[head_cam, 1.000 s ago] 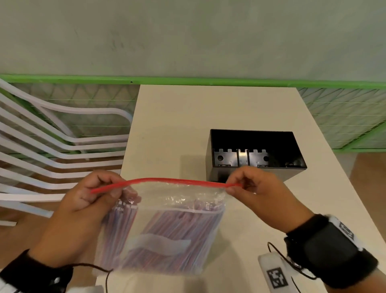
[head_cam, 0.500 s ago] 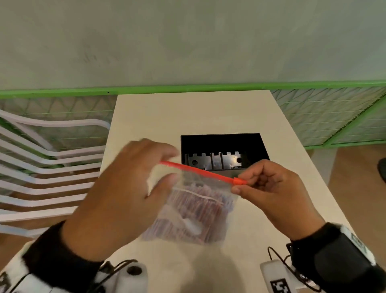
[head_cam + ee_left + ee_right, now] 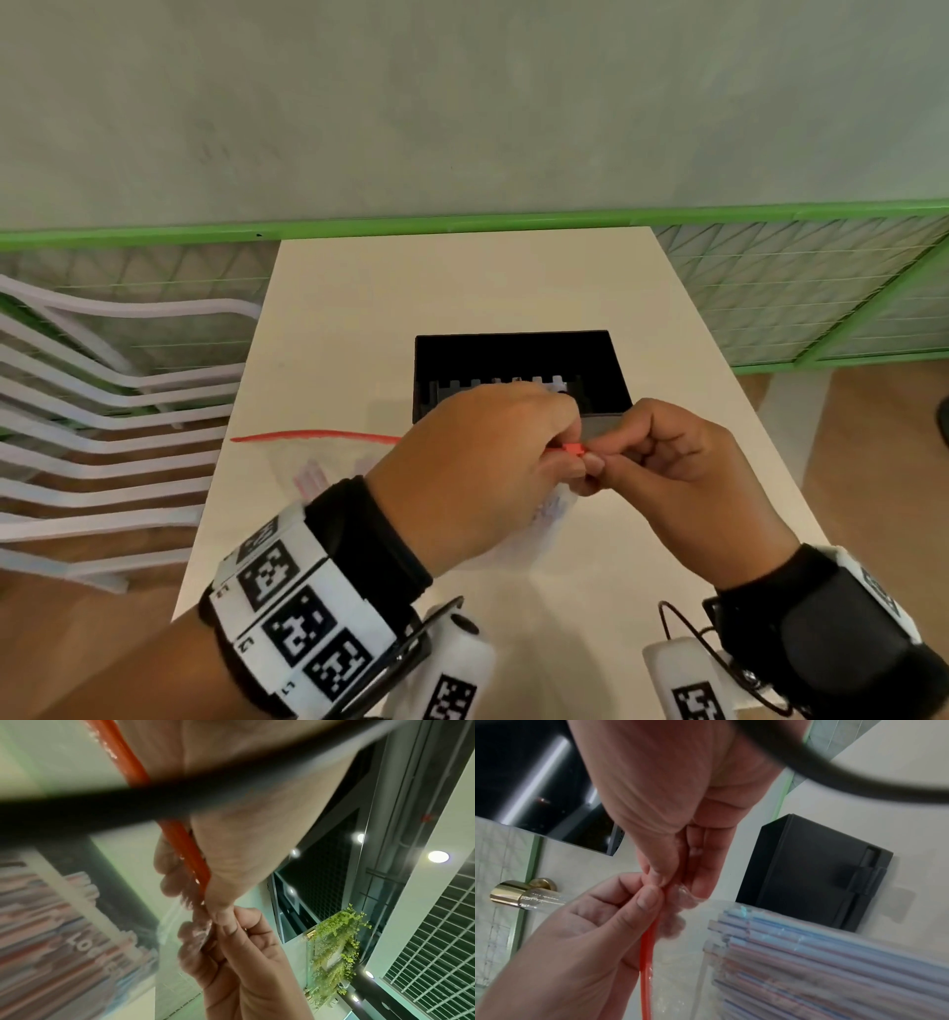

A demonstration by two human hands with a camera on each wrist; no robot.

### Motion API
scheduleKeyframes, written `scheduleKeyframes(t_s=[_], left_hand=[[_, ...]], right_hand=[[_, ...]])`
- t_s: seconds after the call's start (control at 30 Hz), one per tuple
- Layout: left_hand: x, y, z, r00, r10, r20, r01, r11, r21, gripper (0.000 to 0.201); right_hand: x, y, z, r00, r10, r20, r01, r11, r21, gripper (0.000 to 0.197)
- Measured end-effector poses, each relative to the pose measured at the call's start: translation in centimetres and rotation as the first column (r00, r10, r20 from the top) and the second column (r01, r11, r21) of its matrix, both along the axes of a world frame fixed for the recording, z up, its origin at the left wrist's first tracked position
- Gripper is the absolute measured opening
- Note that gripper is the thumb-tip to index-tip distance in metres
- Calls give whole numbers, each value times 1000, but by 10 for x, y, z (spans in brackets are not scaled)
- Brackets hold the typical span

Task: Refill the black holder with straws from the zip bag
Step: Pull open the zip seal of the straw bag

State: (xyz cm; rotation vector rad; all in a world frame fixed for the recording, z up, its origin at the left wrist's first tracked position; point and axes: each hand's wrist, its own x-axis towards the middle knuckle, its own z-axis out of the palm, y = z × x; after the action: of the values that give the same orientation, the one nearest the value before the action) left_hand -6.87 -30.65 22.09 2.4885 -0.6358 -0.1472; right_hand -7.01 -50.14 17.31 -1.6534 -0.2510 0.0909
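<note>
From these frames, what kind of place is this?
Likely a cafe or eatery seating area, though not certain. A small pale table stands beside a white slatted chair and a green mesh railing; a black holder waits for straws.

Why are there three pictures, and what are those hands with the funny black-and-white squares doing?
No machine here: a person wears three cameras. The big picture comes from one on the head, looking down at a white table. The other two come from cameras strapped to the wrists, looking along the fingers, so everything looks huge and tilted. The squares are printed markers on the wristbands.

On the table stands an open black holder. In front of it, both hands hold up a clear zip bag full of straws. The left hand and the right hand pinch the same end of the bag's red zip strip, fingertips nearly touching. The straws are all inside the bag.
</note>
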Motion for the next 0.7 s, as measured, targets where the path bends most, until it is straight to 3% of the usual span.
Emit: scheduleKeyframes(t_s=[0.2,0.53,0.7], left_hand=[[-9,1,-3,993,8,122,-12,999,30,20],[-28,63,-6,983,158,92,-169,977,132,19],[-42,90,-3,964,261,55,-266,954,136,16]], right_hand=[[0,-16,2,998,49,27,-49,999,-13,8],[6,-42,-11,999,-5,34,5,1000,2,4],[6,-51,-14,999,-29,25,29,999,-24,40]])
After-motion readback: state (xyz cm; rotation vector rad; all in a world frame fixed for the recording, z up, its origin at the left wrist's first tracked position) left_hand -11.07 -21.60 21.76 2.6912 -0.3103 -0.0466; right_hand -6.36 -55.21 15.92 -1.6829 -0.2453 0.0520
